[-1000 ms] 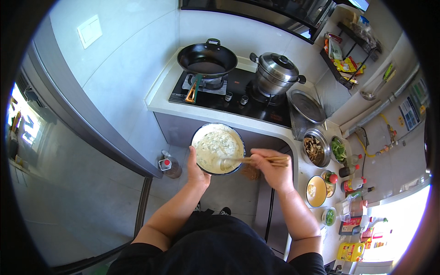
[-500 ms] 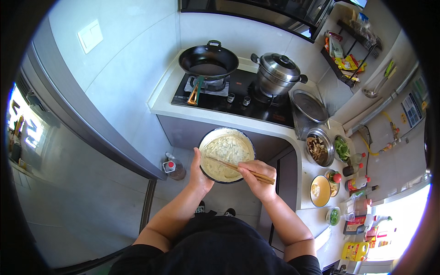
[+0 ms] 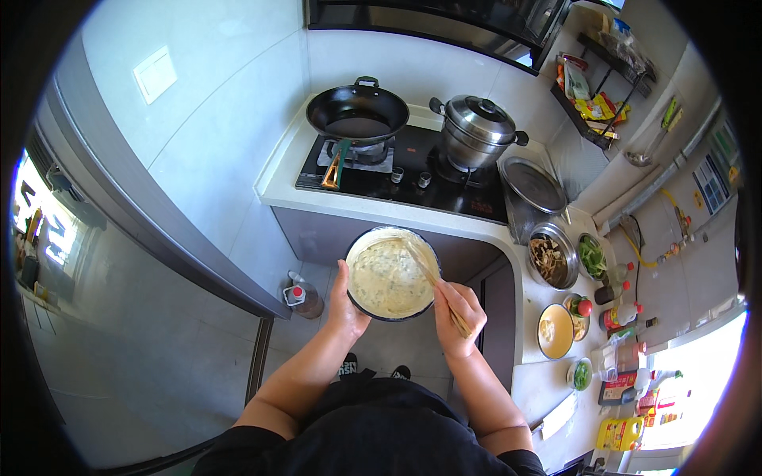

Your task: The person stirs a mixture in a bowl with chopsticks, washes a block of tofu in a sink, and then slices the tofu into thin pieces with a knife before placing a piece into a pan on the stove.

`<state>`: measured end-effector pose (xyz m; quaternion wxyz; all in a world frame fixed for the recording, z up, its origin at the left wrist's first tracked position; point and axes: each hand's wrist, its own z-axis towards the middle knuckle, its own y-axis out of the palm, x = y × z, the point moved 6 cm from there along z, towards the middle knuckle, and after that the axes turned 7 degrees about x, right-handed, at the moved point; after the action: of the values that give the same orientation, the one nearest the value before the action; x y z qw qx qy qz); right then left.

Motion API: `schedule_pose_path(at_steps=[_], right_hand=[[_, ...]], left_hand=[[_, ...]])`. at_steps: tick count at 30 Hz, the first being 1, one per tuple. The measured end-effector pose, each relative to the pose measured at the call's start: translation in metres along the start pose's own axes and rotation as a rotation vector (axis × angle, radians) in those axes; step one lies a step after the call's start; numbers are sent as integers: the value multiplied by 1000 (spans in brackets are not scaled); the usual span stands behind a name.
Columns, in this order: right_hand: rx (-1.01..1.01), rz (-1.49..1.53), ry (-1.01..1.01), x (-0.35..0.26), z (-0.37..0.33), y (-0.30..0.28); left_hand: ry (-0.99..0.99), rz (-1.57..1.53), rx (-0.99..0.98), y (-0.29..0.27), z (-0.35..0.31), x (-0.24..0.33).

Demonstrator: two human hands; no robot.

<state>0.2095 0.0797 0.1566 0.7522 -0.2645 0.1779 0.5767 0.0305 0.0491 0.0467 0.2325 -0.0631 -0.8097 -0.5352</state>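
In front of my body, over the floor, I hold up a dark-rimmed bowl (image 3: 433,252) of thick cream-coloured batter (image 3: 386,279) with green bits in it. My left hand (image 3: 344,305) grips the bowl's left side, thumb up along the rim and the other fingers hidden beneath. Closed around a pair of wooden chopsticks (image 3: 429,271) is my right hand (image 3: 459,319), just right of the bowl. The chopsticks slant up and left, their tips dipping into the batter near the far side.
Ahead, a black wok (image 3: 357,113) and a lidded steel pot (image 3: 479,127) stand on the gas stove (image 3: 409,170). Along the right counter are a steel bowl of sliced food (image 3: 553,255), a yellow bowl (image 3: 555,330), several bottles and a cleaver (image 3: 558,416). A jug (image 3: 303,299) stands on the floor left.
My right hand has swung the chopsticks from lying leftward across the bowl to pointing toward its far side. The left hand still holds the bowl in nearly the same place.
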Motion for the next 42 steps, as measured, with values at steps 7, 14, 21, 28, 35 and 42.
schedule_pose_path(at_steps=[7, 14, 21, 28, 35, 42], right_hand=[[-380, 389, 109, -6, 13, 7], [-99, 170, -95, -4, 12, 4], [46, -135, -204, -7, -7, -15], [69, -80, -181, -7, -2, -10], [-38, 79, -148, 2, 7, 13], [-97, 194, -94, 8, 9, 17]], left_hand=[[-43, 14, -68, 5, 2, -3], [-117, 28, -8, 10, -1, -12], [31, 45, 83, 17, 1, 0], [42, 78, 130, 12, 3, -3], [-7, 85, 83, 22, -4, -11], [11, 63, 85, 12, 2, -10]])
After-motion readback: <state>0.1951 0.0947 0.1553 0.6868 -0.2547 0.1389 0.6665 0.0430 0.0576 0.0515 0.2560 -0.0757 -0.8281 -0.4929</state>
